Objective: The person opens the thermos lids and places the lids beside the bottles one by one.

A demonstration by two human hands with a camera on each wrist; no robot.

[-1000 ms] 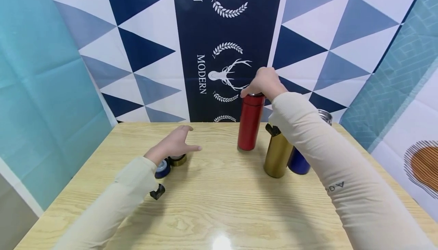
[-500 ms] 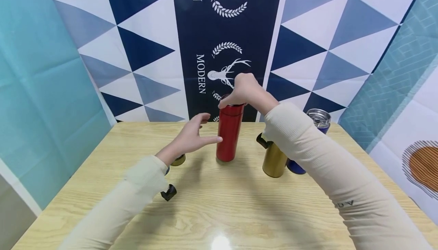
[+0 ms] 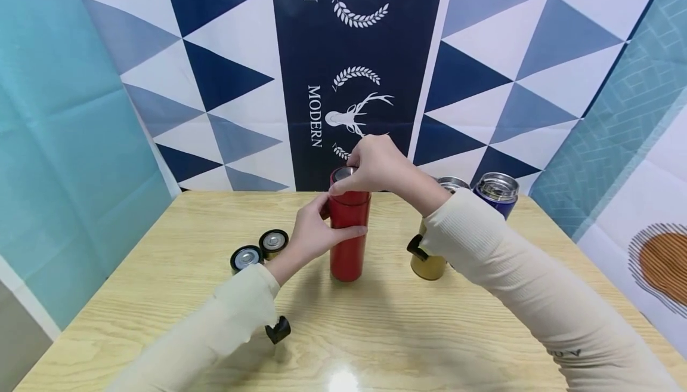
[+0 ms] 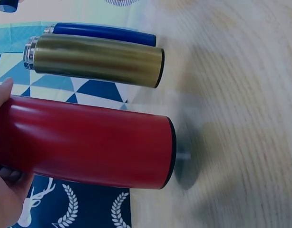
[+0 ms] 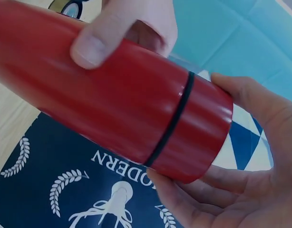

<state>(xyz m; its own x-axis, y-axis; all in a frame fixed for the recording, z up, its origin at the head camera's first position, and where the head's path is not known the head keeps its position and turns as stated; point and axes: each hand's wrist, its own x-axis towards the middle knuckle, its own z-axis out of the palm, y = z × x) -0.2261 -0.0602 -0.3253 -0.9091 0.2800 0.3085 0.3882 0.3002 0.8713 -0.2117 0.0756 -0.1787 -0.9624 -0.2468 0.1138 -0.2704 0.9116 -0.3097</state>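
A red thermos [image 3: 347,255] with a red lid [image 5: 200,130] stands upright in the middle of the head view, its base close over the wooden table. My left hand [image 3: 313,225] grips its body from the left, thumb across the front. From above, my right hand [image 3: 378,165] holds the lid between thumb and fingers. A dark band separates lid from body, in line all round in the right wrist view. To the right are a gold thermos [image 4: 98,59] and a blue thermos [image 4: 108,33], both with bare metal necks, partly behind my right sleeve in the head view.
Two loose lids, one gold-sided [image 3: 274,241] and one blue [image 3: 247,257], lie upside down on the table [image 3: 343,332] left of my left hand. A patterned cloth [image 3: 231,76] hangs behind the table's back edge. Black straps sit at both sleeves.
My right hand has brought the red thermos left and nearer from beside the gold one. My left hand has moved right, away from the loose lids, and taken hold of its body.
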